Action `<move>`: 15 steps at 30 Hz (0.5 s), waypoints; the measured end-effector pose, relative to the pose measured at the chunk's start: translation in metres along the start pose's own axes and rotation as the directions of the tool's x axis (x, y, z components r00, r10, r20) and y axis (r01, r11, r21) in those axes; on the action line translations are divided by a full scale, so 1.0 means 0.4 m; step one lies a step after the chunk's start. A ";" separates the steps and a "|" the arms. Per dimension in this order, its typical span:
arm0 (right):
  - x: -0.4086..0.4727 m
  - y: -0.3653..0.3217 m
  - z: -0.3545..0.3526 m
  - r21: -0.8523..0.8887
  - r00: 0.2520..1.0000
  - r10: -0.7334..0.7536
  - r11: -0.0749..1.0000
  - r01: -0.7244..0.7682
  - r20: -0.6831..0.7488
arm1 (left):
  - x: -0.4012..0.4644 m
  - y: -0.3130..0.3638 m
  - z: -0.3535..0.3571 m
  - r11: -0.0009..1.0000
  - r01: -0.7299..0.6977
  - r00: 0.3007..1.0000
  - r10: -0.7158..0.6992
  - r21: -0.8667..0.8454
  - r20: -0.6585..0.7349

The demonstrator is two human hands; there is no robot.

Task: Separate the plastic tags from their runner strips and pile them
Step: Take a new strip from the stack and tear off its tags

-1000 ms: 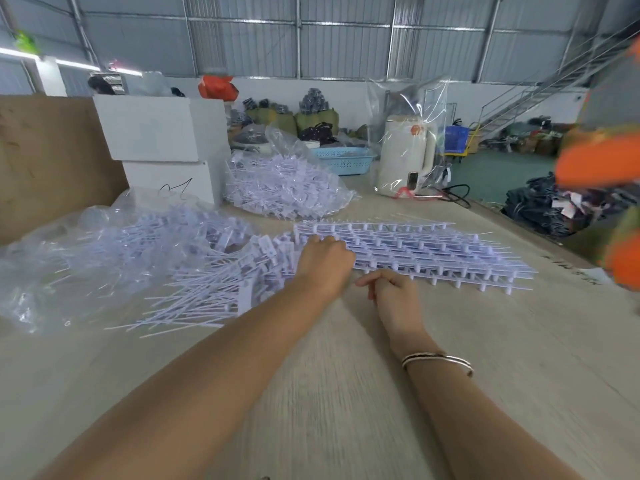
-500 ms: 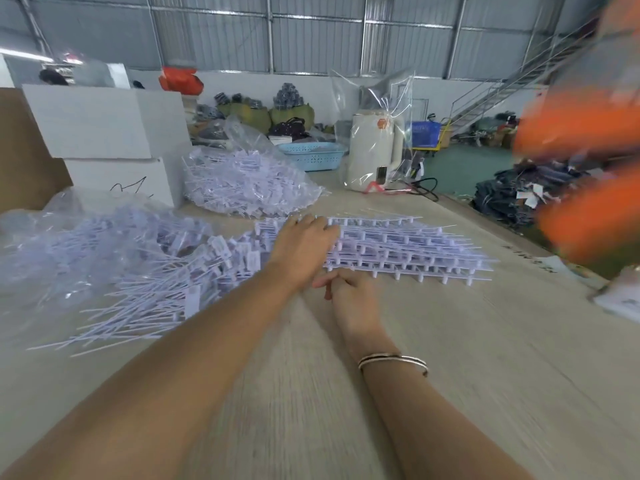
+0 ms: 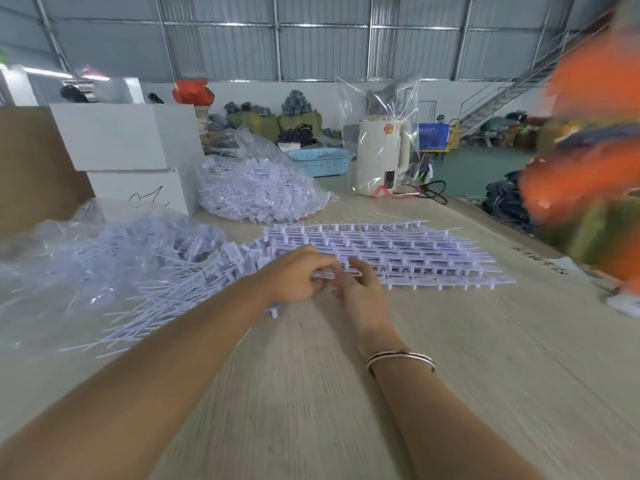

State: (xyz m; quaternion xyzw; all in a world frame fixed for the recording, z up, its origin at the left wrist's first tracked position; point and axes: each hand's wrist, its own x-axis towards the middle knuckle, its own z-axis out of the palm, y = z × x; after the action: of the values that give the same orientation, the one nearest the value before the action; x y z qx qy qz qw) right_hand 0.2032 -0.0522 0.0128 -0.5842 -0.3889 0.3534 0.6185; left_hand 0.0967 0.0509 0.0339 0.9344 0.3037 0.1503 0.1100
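A stack of white runner strips [image 3: 398, 252] with tags attached lies flat on the wooden table [image 3: 485, 375]. At its near left corner my left hand [image 3: 298, 275] curls over the end of one strip [image 3: 325, 273] and grips it. My right hand [image 3: 360, 289] meets it from the right, fingers pinching the same strip's near edge. A loose pile of separated tags [image 3: 166, 285] spreads to the left of my hands, its thin tails pointing toward me.
A clear bag of tags [image 3: 259, 192] sits behind the strips, another crumpled clear bag [image 3: 86, 244] at far left. Stacked white boxes [image 3: 131, 150], a blue basket [image 3: 318, 161] and a bagged white kettle [image 3: 381, 161] stand at the back. A blurred orange shape [image 3: 585, 161] fills the right edge.
My left hand drew back from on top of the strip stack to its near edge. My right hand rose to meet it, and both now hold one strip.
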 end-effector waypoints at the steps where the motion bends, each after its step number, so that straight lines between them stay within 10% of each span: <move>1: -0.008 -0.003 0.003 -0.102 0.994 -0.106 0.989 0.104 -0.018 | -0.001 0.003 -0.001 0.999 0.010 0.999 -0.012 -0.044 -0.052; 4: -0.014 0.015 0.016 -0.400 0.909 -0.414 0.827 0.394 0.040 | 0.006 0.020 -0.014 0.992 0.018 0.992 -0.034 -0.128 -0.123; 6: -0.008 0.021 0.012 -0.443 0.935 -0.350 0.830 0.338 0.058 | 0.005 0.027 -0.028 1.000 0.008 0.992 -0.011 -0.026 -0.123; 12: -0.008 0.019 0.009 -0.334 0.950 -0.309 0.900 0.280 -0.037 | -0.001 0.057 -0.075 0.891 -0.073 0.883 0.267 0.448 -0.387; 15: -0.008 0.012 0.004 -0.218 0.923 -0.367 0.916 0.336 -0.117 | -0.009 0.078 -0.086 0.915 0.046 0.778 0.219 0.402 -0.588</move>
State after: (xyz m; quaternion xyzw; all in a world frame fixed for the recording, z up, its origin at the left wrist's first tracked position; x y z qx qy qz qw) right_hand 0.2005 -0.0540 0.0080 -0.5878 -0.4708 0.1499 0.6406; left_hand 0.0988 0.0281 0.0744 0.8478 0.3022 0.3904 -0.1938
